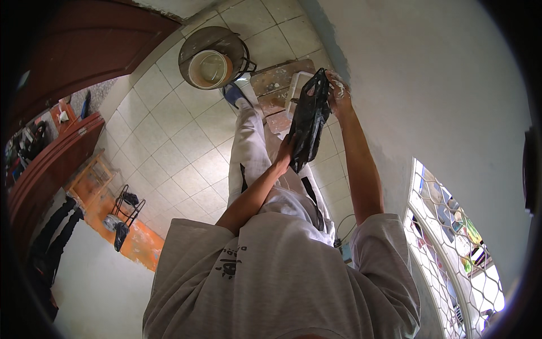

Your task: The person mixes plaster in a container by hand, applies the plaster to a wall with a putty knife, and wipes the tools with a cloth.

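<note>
Pale tiled floor point(169, 127), round stool point(217, 38) bearing a bucket point(210, 69), spattered brown boards point(271, 82)

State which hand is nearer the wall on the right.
Right. The right hand is close beside the wall; the left hand is farther away, left of it.

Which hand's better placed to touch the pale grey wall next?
Probably the right hand: it's nearer the wall. The left hand is farther, at the near end of the black plastic bag.
</note>
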